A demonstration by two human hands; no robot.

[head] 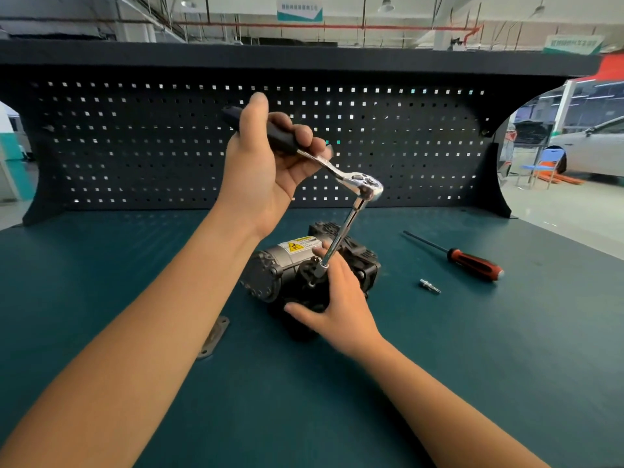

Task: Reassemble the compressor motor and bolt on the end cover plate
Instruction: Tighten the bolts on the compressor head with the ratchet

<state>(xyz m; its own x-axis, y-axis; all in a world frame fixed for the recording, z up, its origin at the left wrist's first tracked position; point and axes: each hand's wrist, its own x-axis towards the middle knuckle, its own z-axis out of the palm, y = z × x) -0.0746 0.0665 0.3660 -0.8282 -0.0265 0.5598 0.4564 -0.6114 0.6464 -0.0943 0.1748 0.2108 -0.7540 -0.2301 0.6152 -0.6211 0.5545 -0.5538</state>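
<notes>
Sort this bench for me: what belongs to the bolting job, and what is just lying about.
In the job: ratchet wrench, gripped by the left hand; its extension and socket; compressor motor, held by the right hand.
Lying about: screwdriver; small metal fitting; flat metal plate by the left forearm, untouched, purpose unclear.

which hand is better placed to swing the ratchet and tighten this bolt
Left. The left hand holds the ratchet wrench by its black handle, raised and free to swing. The right hand holds the compressor, with fingers beside the socket under the extension, likely steadying both.
</notes>
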